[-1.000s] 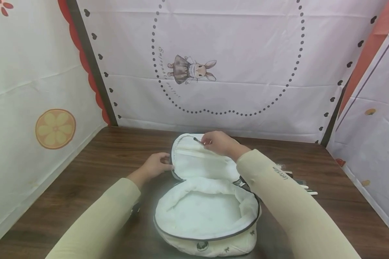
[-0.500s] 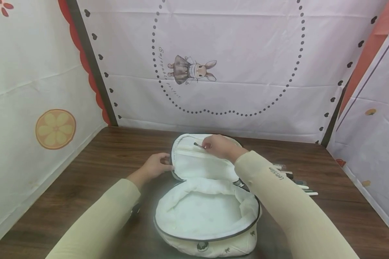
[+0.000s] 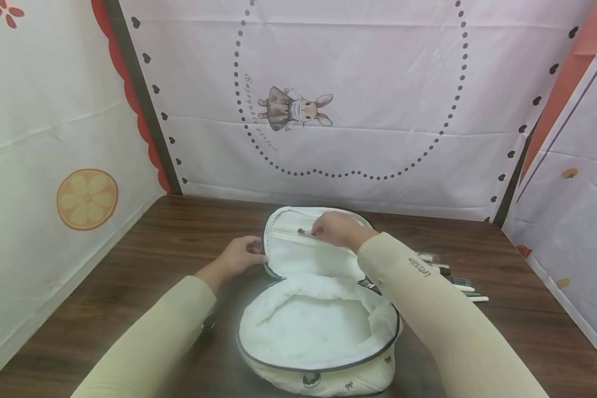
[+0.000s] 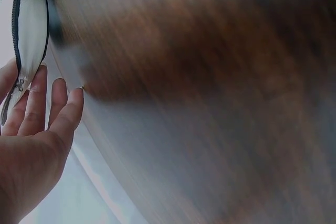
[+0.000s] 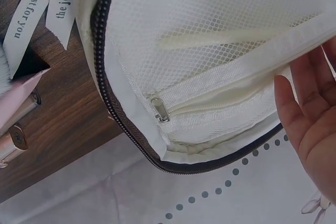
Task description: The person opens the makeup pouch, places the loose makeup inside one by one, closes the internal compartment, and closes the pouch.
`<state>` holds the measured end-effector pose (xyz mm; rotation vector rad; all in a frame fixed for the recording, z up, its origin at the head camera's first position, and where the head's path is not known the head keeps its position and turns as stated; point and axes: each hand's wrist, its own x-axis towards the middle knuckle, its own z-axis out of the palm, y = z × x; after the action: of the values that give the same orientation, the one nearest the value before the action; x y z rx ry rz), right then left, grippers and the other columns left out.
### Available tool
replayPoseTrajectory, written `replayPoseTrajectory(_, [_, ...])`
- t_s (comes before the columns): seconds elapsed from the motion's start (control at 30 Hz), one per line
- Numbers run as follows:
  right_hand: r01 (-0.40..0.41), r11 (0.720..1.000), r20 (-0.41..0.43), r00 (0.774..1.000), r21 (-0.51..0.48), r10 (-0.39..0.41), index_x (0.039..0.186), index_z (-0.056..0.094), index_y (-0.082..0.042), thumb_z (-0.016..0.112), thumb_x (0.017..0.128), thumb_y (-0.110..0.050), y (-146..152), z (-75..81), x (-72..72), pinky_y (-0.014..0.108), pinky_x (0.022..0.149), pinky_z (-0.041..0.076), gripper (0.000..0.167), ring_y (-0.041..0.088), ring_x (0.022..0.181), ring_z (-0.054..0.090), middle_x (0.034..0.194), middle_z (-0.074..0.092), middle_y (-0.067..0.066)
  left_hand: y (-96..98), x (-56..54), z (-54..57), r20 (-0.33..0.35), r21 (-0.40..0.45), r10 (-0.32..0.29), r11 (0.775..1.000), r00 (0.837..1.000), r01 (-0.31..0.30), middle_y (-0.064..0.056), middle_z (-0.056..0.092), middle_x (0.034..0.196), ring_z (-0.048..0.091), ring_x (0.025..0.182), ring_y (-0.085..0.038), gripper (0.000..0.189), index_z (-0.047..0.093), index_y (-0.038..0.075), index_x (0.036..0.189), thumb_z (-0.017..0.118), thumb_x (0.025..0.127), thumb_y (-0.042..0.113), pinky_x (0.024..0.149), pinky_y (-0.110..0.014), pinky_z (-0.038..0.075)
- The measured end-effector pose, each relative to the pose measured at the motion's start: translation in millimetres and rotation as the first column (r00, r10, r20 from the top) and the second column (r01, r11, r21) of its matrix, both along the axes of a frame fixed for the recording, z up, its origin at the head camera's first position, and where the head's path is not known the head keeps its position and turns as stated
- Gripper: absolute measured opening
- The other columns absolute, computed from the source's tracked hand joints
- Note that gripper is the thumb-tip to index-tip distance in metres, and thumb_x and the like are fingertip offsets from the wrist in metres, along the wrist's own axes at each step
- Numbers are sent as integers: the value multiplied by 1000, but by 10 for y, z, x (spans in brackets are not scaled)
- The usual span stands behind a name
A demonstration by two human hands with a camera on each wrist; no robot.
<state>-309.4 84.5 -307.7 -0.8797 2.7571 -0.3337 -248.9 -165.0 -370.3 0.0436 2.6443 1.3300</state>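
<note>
A white cosmetic bag (image 3: 318, 367) stands on the table, its lid (image 3: 298, 260) folded back. Inside the lid is a mesh pocket (image 5: 205, 9), its zip undone. My right hand (image 3: 340, 228) pinches a small makeup brush over this pocket; its dark tip (image 3: 301, 231) sticks out to the left of my fingers. Through the mesh in the right wrist view shows a cream stick (image 5: 226, 37), like a brush handle. With thumb and fingers on either side, my left hand (image 3: 236, 255) holds the lid's left edge, also in the left wrist view (image 4: 37, 145).
Several brushes (image 3: 470, 294) with white and dark handles lie on the table right of the bag, partly behind my right sleeve. A printed ribbon (image 5: 29, 17) and rose-gold items (image 5: 10, 145) appear beside the lid. Patterned cloth (image 3: 358, 110) hangs behind and at both sides.
My right hand has moved down and slightly toward me, bringing the brush from the lid's far rim to the pocket's zip line. My left hand has kept its place on the lid.
</note>
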Motion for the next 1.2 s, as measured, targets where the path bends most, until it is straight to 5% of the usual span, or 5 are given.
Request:
replayPoseTrajectory(0.3, [-11, 996, 0, 1000, 86, 11, 91, 72, -11, 50, 100, -32, -7, 0, -1, 36, 82, 49, 32, 14, 73, 55, 75, 62, -2, -12, -42, -51, -2, 8, 11, 1000, 1000, -11, -23, 62, 120, 59, 112, -36, 59, 45, -6, 137, 70, 88, 16, 92, -46, 51])
replayPoseTrajectory(0.5, [27, 996, 77, 996, 82, -34, 97, 73, -12, 45, 99, -47, -12, -14, 9, 37, 87, 49, 45, 14, 80, 58, 85, 67, -1, -3, -26, -8, -10, 12, 16, 1000, 1000, -16, -21, 63, 118, 60, 110, -35, 58, 47, -5, 136, 70, 88, 16, 91, -45, 52])
replayPoseTrajectory(0.9, [14, 1000, 142, 990, 14, -15, 84, 70, -14, 51, 98, -43, -30, -4, 37, 31, 78, 48, 38, 12, 75, 54, 78, 64, -3, 12, -51, 4, 38, 103, 15, 995, 999, -19, -23, 60, 119, 66, 94, -27, 58, 44, -5, 138, 69, 88, 10, 76, -36, 58])
replayPoseTrajectory(1.07, [-16, 999, 87, 996, 40, 13, 76, 63, -16, 52, 98, -40, -18, 27, 48, 29, 70, 45, 35, 11, 67, 50, 68, 55, -5, 16, -49, 16, 20, 67, 8, 998, 1000, -9, -23, 61, 117, 65, 96, -28, 58, 44, -6, 137, 69, 88, 11, 79, -38, 57])
replayPoseTrajectory(1.2, [-29, 997, -17, 999, 70, 30, 99, 70, -16, 51, 99, -36, 42, 67, 80, 34, 85, 49, 28, 13, 85, 60, 88, 66, -4, 24, -41, 32, -14, -27, 6, 1000, 1000, -6, -21, 62, 119, 62, 105, -32, 58, 46, -5, 137, 69, 88, 16, 85, -42, 55])
